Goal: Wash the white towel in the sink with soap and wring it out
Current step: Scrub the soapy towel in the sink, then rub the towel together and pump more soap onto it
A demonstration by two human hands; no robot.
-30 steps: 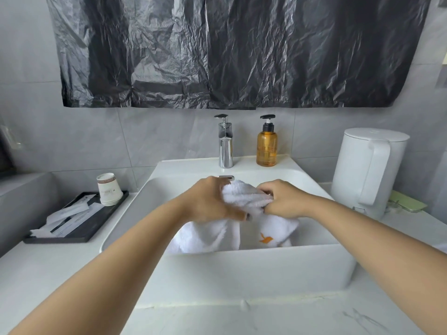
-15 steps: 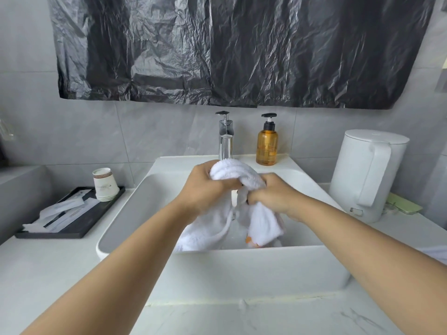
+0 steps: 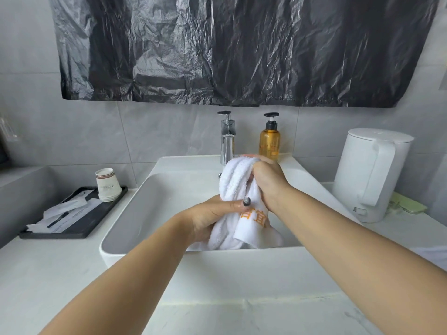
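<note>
Right hand [image 3: 268, 184] gripped the towel [image 3: 235, 182] top | left hand [image 3: 212, 216] gripped its lower part | bunched upright over sink [image 3: 169, 189]

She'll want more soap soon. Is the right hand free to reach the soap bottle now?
Probably not yet: the right hand grips the towel. The soap bottle stands unblocked just behind it.

One towel [image 3: 235, 187], two hands, one sink [image 3: 169, 267], one tap [image 3: 227, 139], one soap bottle [image 3: 269, 141], one kettle [image 3: 370, 175], one tray [image 3: 72, 228], one stack of cups [image 3: 107, 184].
</note>
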